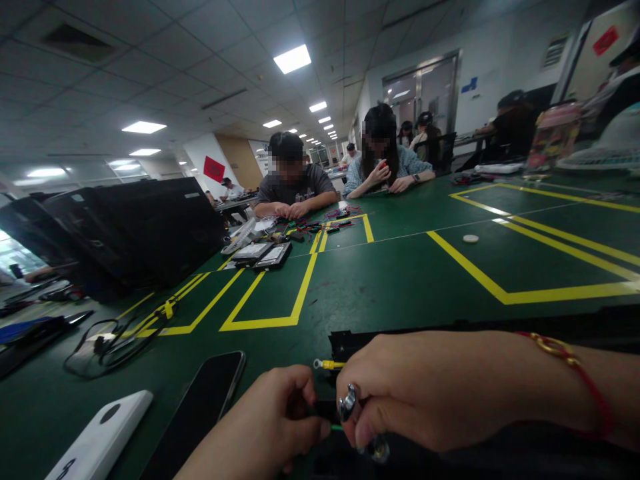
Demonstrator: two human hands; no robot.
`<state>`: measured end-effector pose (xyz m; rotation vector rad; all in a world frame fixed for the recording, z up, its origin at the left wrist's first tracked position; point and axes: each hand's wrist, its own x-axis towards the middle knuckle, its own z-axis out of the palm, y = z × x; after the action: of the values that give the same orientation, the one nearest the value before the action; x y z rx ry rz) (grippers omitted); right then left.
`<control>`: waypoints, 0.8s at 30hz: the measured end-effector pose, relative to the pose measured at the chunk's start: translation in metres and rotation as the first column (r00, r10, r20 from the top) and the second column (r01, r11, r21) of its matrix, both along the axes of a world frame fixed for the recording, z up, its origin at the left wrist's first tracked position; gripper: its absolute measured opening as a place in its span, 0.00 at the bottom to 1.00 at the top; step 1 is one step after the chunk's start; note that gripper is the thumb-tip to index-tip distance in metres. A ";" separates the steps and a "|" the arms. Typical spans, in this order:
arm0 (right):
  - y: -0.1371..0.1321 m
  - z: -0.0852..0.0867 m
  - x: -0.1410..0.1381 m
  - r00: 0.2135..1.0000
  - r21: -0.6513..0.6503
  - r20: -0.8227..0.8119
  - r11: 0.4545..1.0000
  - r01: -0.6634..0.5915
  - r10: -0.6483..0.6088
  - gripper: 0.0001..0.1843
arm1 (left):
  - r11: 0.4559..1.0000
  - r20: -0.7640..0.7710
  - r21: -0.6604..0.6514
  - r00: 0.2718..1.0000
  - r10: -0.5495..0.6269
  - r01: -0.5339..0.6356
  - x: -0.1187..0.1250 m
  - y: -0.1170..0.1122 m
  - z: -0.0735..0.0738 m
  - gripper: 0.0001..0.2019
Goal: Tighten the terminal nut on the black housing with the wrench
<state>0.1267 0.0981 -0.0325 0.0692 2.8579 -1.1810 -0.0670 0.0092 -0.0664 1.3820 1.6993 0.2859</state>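
Observation:
My right hand (400, 387) is closed over a black case-like object (345, 343) at the bottom right. What its fingers grip is hidden. A yellow wire end with a metal ring terminal (319, 364) sticks out just left of its knuckles. Under the fingertips shows a small round shiny piece (379, 449), too blurred to name. My left hand (270, 420) is beside it with curled fingers, and its thumb tip meets a short green strand (337, 427). I cannot make out what lies between its finger and thumb.
A dark phone (205, 393) and a white flat device (103, 437) lie left of my hands. Beyond are a black cable (120, 340), hard drives (273, 256), tangled wires (340, 223) and large black cases (135, 233). Two people sit across the green table (370, 287).

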 end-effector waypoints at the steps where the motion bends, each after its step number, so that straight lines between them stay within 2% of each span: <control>1: -0.001 0.001 0.000 1.000 0.012 0.001 1.000 -0.007 0.007 0.09 | 1.000 0.007 0.004 1.000 0.008 -0.008 0.000 0.000 -0.001 0.06; 9: -0.010 0.002 -0.003 0.998 0.186 0.029 0.981 -0.062 0.057 0.12 | 1.000 0.029 0.011 1.000 -0.005 0.005 -0.002 0.001 -0.005 0.04; 15: -0.018 0.003 -0.003 0.995 0.325 0.014 0.940 -0.101 0.102 0.13 | 0.998 0.087 0.053 0.996 0.017 -0.022 -0.005 0.002 -0.010 0.06; 19: -0.021 0.002 -0.005 0.996 0.401 -0.017 0.913 -0.076 0.091 0.13 | 0.997 0.131 0.053 0.990 0.044 -0.051 -0.007 0.004 -0.016 0.07; 24: -0.025 0.002 -0.009 0.990 0.445 -0.042 0.889 -0.105 0.138 0.17 | 0.997 0.123 0.057 0.992 0.040 -0.047 -0.005 0.004 -0.012 0.07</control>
<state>0.1178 0.0736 -0.0308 -0.1389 3.0799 -0.5020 -0.0716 0.0137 -0.0780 1.3444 1.6327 0.4399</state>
